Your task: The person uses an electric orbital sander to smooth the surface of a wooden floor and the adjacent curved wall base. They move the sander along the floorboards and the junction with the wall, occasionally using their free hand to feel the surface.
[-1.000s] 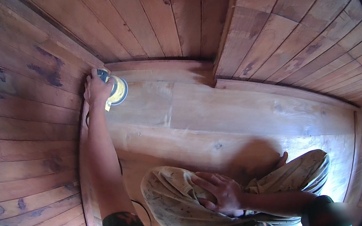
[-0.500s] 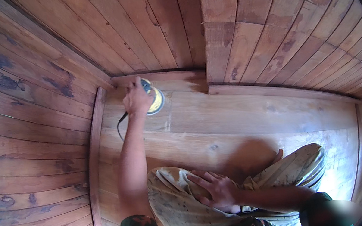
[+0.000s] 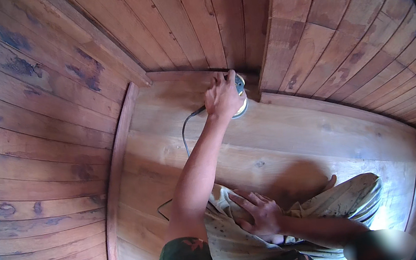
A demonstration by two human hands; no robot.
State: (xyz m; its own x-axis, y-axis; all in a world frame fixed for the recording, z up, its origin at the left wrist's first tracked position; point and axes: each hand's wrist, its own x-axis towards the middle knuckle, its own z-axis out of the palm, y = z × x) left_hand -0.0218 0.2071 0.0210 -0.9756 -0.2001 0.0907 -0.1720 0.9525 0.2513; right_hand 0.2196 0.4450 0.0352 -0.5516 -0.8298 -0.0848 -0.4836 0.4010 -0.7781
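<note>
My left hand [image 3: 220, 96] is wrapped over the top of an electric sander [image 3: 239, 86] with a dark and yellow body and a round base. The sander sits on pale wooden boards [image 3: 292, 117], close to the low strip along the far wall and near the corner where that wall juts out. From beneath the hand a dark cord [image 3: 185, 136] curves back toward me. My right hand [image 3: 261, 214] lies flat, fingers spread, on the leg of my stained beige trousers [image 3: 232, 223]. The sander's underside is hidden.
Reddish plank walls rise at the left [image 3: 33, 145], at the far side [image 3: 176, 27] and at the right [image 3: 333, 30]. Raised wooden strips [image 3: 115, 160] border the boards. A bare foot [image 3: 329, 183] shows beyond my folded legs.
My left hand has slid the sander to the right along the far edge, toward the jutting wall corner. The right hand stays on my leg. The whole view has shifted slightly.
</note>
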